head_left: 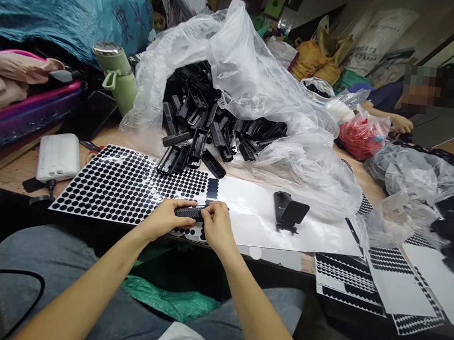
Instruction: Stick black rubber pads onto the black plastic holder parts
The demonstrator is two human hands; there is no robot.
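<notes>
My left hand [164, 218] is closed around the left end of a black plastic part [190, 212] with a ribbed, carbon-like surface. The fingers of my right hand [216, 225] pinch together at its right end; whether a sticker is between them is too small to make out. Both hands are over the front edge of a white sticker sheet [246, 215], which carries rows of black round stickers [115, 185] on its left side. To the right, a black folding stand [289, 212] rests on the sheet's bare backing.
Behind the sheet, a clear plastic bag [257, 70] spills many black plastic parts [200, 118]. A white power bank [58, 157] and a green bottle [117, 74] stand left. More sticker sheets [353, 280] hang over the right edge. A co-worker's hand [402, 125] is far right.
</notes>
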